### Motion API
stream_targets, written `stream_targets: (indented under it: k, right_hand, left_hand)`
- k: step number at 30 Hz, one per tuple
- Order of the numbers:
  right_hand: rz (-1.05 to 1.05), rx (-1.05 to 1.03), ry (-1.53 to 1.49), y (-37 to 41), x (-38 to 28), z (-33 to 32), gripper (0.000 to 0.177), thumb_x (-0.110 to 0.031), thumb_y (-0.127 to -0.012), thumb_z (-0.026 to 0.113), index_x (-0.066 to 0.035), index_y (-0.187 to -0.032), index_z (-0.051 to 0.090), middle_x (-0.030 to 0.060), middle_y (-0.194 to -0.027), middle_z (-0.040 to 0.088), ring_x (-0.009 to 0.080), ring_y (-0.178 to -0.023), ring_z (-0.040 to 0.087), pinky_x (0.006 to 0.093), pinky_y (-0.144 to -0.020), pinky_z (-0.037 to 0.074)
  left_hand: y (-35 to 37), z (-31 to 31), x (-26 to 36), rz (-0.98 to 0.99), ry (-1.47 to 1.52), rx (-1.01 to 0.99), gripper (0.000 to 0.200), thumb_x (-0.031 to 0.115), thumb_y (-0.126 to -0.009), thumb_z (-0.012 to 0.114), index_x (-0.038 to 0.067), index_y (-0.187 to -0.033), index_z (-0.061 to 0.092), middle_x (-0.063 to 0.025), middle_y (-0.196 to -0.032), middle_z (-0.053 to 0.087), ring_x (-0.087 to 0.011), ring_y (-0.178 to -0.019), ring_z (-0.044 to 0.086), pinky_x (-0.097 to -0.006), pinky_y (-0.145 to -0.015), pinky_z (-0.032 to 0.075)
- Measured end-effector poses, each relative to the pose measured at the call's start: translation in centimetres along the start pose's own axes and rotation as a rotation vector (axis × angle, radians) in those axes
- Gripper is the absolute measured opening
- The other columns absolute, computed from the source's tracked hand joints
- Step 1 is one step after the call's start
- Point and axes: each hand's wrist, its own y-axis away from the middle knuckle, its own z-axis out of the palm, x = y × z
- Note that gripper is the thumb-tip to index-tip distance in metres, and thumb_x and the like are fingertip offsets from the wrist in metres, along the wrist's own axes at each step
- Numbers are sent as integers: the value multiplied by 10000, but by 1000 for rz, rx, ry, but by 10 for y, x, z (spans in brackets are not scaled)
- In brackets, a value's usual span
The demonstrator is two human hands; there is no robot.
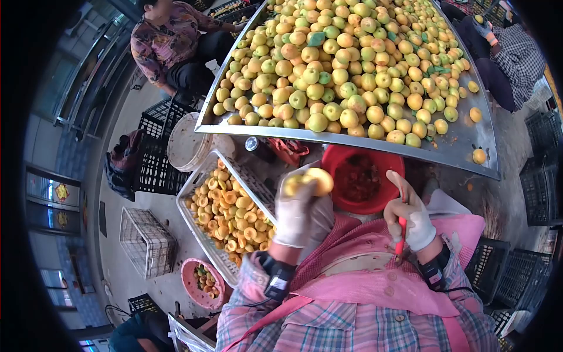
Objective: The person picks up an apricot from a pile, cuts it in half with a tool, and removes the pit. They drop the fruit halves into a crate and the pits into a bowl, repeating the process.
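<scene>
My left hand [294, 214], in a white glove, is closed around a cut apricot [317, 181] with its pale yellow flesh facing up. It is raised over the right edge of a white crate [202, 237] full of pitted apricot halves [226, 205]. My right hand [415, 218], also gloved, grips a small red-handled knife [402, 226]. That hand is to the right of a red bucket [332, 186], which has dark reddish bits at its bottom. Whole apricots [352, 76] lie heaped on the metal table [363, 141] ahead of me.
A pink basin [189, 281] with fruit pieces and a grey-white crate [143, 243] stand on the floor at left. A white bucket [189, 138] is beside black crates [158, 170]. People sit at both far sides, and more black crates [498, 273] are at right.
</scene>
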Motion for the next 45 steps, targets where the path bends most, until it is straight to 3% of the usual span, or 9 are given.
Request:
stream_targets:
  k: [8, 14, 21, 27, 33, 35, 38, 43, 45]
  right_hand:
    - [106, -118, -144, 19, 26, -38, 384, -257, -1004, 433, -42, -1320, 472, 55, -636, 544, 167, -431, 539, 266, -351, 367]
    - [126, -193, -180, 25, 27, -33, 428, -433, -1006, 414, -40, -1121, 539, 10, -600, 421, 145, -471, 460, 302, -434, 432]
    - [201, -97, -74, 20, 9, -28, 388, -374, -1007, 428, -69, -773, 483, -5, -526, 360, 137, -403, 380, 307, -402, 387]
    - [-323, 120, -41, 12, -48, 13, 455, -367, -1010, 413, -93, -647, 407, 3, -488, 343, 152, -358, 394, 283, -355, 372]
    - [-819, 238, -104, 16, -79, 38, 360, -160, -956, 443, -76, -612, 377, 4, -500, 353, 119, -400, 374, 276, -414, 331]
    - [-954, 341, 295, 16, -77, 33, 300, -189, -999, 420, -79, -720, 435, -11, -522, 337, 114, -400, 293, 292, -426, 323]
    - [-842, 157, -288, 8, -59, 26, 372, -246, -988, 496, -91, -655, 434, -8, -510, 365, 109, -410, 326, 289, -442, 311]
    - [-919, 189, -69, 9, -52, 15, 329, -191, -954, 530, -77, -655, 457, 6, -525, 418, 130, -427, 384, 295, -463, 358]
    - [-892, 200, 80, 9, -40, 3, 133, -26, -786, 682, -27, -874, 582, 11, -730, 603, 102, -667, 593, 234, -600, 468]
  left_hand:
    - [2, -215, 6, -77, -325, 614, 345, 96, -859, 677, 32, -1158, 517, -88, -979, 632, -178, -798, 652, -265, -604, 550]
    - [9, -261, -21, -257, -164, 595, 409, 154, -876, 697, 95, -1226, 494, -60, -1045, 640, -217, -784, 672, -269, -603, 561]
    - [3, -104, 22, -91, 63, -133, 571, 169, -846, 737, 66, -1337, 465, -88, -1127, 624, -165, -836, 670, -220, -641, 529]
    - [9, 20, 22, -213, 169, -555, 554, 101, -823, 738, 49, -1294, 452, -151, -1175, 604, -220, -871, 687, -263, -695, 588]
    - [28, 100, 8, -455, 114, -605, 432, 4, -865, 628, 40, -1259, 454, -120, -1094, 612, -165, -779, 650, -253, -658, 546]
    - [33, 116, 5, -469, 9, -610, 414, 20, -864, 631, 33, -1241, 460, -87, -994, 615, -141, -739, 634, -244, -624, 535]
    - [37, 131, 7, -503, -125, -654, 391, 64, -870, 648, 31, -1216, 468, -48, -860, 608, -117, -679, 615, -224, -550, 514]
    - [41, 138, 15, -512, -219, -649, 365, 76, -878, 644, 32, -1192, 463, -51, -856, 612, -114, -677, 615, -220, -533, 498]
    - [41, 135, 14, -513, -224, -676, 352, 88, -885, 640, 32, -1184, 461, -51, -855, 615, -111, -676, 616, -215, -528, 492]
